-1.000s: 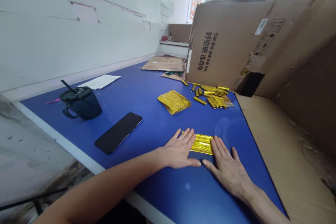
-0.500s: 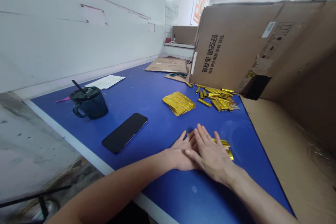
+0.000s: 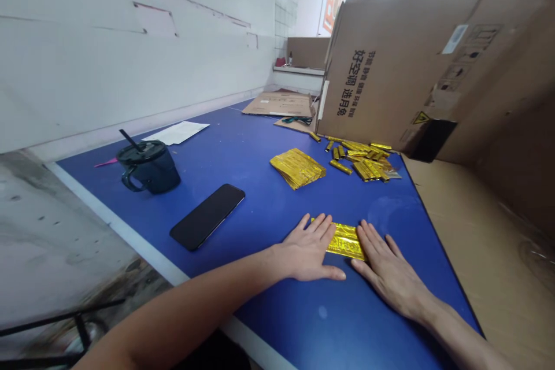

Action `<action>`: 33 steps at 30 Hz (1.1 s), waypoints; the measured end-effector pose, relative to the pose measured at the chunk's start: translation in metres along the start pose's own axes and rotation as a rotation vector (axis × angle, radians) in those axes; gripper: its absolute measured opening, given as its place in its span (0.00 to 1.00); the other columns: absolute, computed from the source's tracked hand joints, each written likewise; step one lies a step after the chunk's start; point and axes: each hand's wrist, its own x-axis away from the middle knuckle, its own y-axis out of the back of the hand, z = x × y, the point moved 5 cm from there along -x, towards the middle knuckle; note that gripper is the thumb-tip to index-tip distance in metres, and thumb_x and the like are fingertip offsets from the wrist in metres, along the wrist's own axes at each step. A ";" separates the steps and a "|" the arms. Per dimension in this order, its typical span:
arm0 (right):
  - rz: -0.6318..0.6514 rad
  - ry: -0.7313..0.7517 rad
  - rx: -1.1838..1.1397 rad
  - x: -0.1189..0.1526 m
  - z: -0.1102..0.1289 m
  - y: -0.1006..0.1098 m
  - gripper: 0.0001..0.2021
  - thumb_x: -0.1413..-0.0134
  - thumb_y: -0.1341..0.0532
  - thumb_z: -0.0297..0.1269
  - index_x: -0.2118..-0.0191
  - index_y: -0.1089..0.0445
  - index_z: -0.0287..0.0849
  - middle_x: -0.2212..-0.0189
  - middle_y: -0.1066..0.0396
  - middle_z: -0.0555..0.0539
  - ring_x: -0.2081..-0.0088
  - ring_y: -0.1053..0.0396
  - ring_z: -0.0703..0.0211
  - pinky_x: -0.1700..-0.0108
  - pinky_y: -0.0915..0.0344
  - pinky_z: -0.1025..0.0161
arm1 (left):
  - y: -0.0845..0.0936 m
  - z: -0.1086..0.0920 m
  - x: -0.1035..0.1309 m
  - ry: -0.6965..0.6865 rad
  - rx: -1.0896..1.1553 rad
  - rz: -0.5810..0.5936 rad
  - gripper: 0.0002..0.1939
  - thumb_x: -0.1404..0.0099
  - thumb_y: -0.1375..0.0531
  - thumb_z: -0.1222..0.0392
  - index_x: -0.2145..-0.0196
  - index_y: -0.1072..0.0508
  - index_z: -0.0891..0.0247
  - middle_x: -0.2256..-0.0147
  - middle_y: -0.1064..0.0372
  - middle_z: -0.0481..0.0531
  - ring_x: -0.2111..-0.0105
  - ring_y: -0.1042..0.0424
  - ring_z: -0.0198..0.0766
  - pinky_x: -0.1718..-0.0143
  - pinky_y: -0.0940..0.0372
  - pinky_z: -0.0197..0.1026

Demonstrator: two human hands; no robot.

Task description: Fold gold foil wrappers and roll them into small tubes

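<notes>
A strip of shiny gold foil [image 3: 346, 241] lies flat on the blue tabletop [image 3: 277, 312]. My left hand [image 3: 310, 247] rests spread over the strip's left end, thumb pointing right. On its right end lies my right hand [image 3: 385, 266], flat with the fingers stretched forward. The middle of the foil shows between the two hands; its ends are covered. Beyond them sits a fanned stack of flat gold foil sheets [image 3: 298, 168]. Farther right, several small rolled or folded gold foil pieces [image 3: 366, 159] are heaped by the cardboard box.
A black phone [image 3: 208, 217] lies left of my hands, with a dark lidded mug [image 3: 150, 167] and straw behind it. White paper [image 3: 177, 133] is near the wall. A big cardboard box [image 3: 390, 69] stands along the right edge, and flat cardboard [image 3: 280, 104] lies at the back.
My right hand was on top of my left hand; it has moved right, onto the strip's right end. The foil's middle is now uncovered. The camera view has shifted slightly.
</notes>
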 end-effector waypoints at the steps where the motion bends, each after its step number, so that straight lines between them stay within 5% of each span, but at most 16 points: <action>1: 0.000 0.002 0.012 0.004 -0.004 0.000 0.37 0.48 0.61 0.57 0.40 0.60 0.32 0.40 0.65 0.40 0.41 0.67 0.54 0.43 0.63 0.48 | -0.001 0.000 0.000 -0.002 -0.001 -0.001 0.46 0.45 0.65 0.32 0.41 0.61 0.73 0.41 0.69 0.63 0.41 0.71 0.47 0.45 0.69 0.53; 12: -0.034 0.033 0.044 0.039 0.002 -0.003 0.36 0.48 0.59 0.57 0.41 0.60 0.34 0.41 0.62 0.41 0.41 0.63 0.50 0.45 0.59 0.42 | 0.003 0.017 -0.016 -0.068 0.010 0.085 0.32 0.38 0.66 0.41 0.41 0.62 0.62 0.40 0.67 0.51 0.41 0.70 0.46 0.47 0.70 0.60; 23: -0.222 0.087 0.145 0.044 0.014 0.005 0.30 0.48 0.56 0.55 0.47 0.42 0.39 0.46 0.46 0.40 0.44 0.51 0.42 0.50 0.54 0.35 | 0.011 0.034 -0.027 -0.034 -0.029 0.125 0.24 0.36 0.57 0.51 0.43 0.57 0.47 0.40 0.70 0.50 0.41 0.72 0.48 0.48 0.67 0.62; 33: -0.267 0.272 0.158 0.046 0.042 0.005 0.27 0.45 0.55 0.49 0.45 0.45 0.36 0.46 0.47 0.38 0.46 0.48 0.48 0.50 0.45 0.45 | 0.029 0.027 -0.054 -0.027 -0.188 0.040 0.24 0.42 0.48 0.64 0.48 0.43 0.47 0.40 0.64 0.52 0.42 0.68 0.50 0.48 0.65 0.61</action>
